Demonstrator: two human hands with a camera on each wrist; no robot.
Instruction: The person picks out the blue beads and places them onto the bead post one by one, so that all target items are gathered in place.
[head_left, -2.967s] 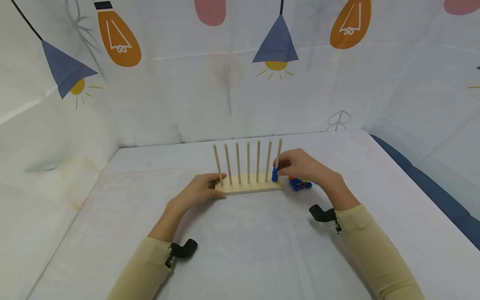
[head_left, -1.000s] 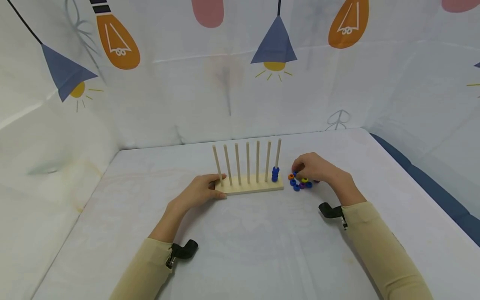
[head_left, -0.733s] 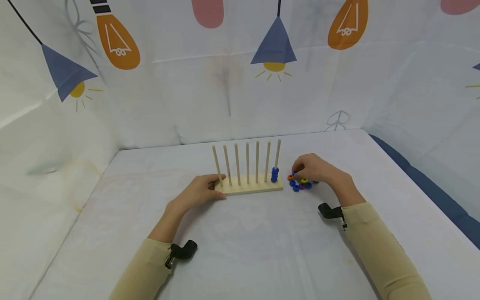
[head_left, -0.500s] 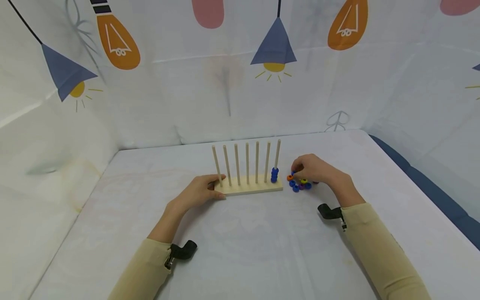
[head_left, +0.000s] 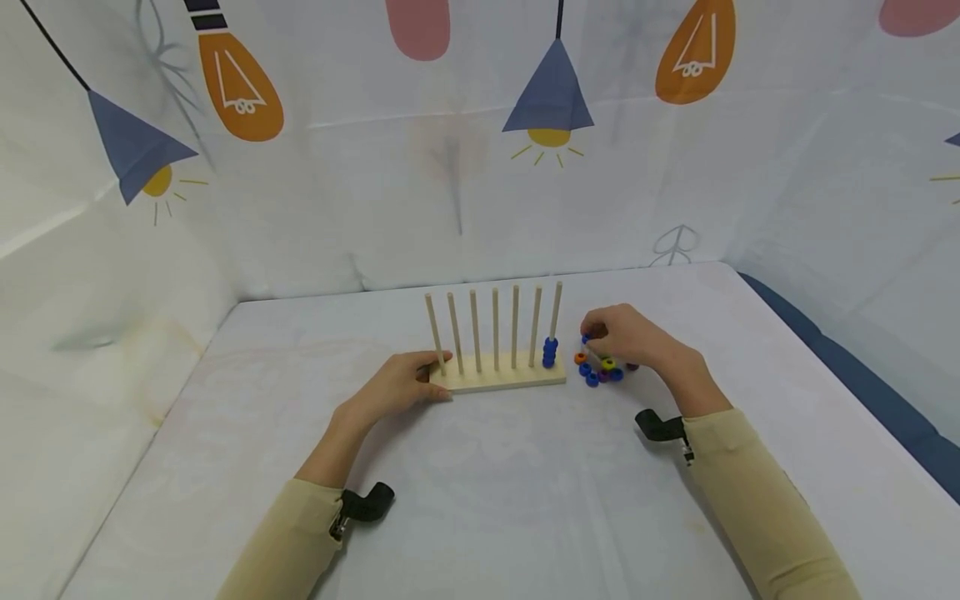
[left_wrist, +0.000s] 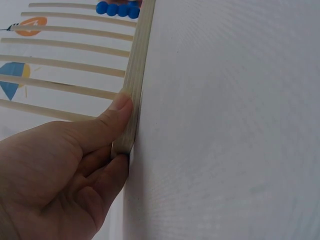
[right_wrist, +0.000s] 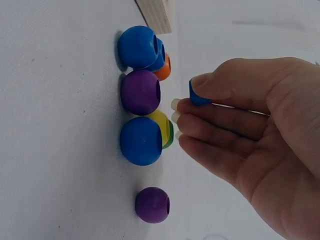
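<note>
My left hand (head_left: 396, 382) grips the left end of a pale wooden peg board (head_left: 498, 379), thumb along its front edge in the left wrist view. Upright wooden pegs stand on the board in a row. Blue beads (head_left: 550, 352) are stacked on the rightmost peg; the other pegs carry none. My right hand (head_left: 628, 335) pinches a blue bead (right_wrist: 198, 96) between thumb and fingers, just above the loose beads right of the board. In the right wrist view these include a purple bead (right_wrist: 141, 92), a yellow bead (right_wrist: 160, 125) and a partly hidden green one.
The board and beads sit on a white-covered table (head_left: 480, 500). A white curtain (head_left: 375, 192) with printed lamps and bulbs hangs behind it. An orange bead (head_left: 580, 358) lies nearest the board's right end, and a purple bead (right_wrist: 152, 205) lies apart from the cluster.
My right hand has left the rightmost peg, where the blue stack now stands uncovered, moved right to the loose beads, and now lifts a blue bead slightly. The left hand stays put.
</note>
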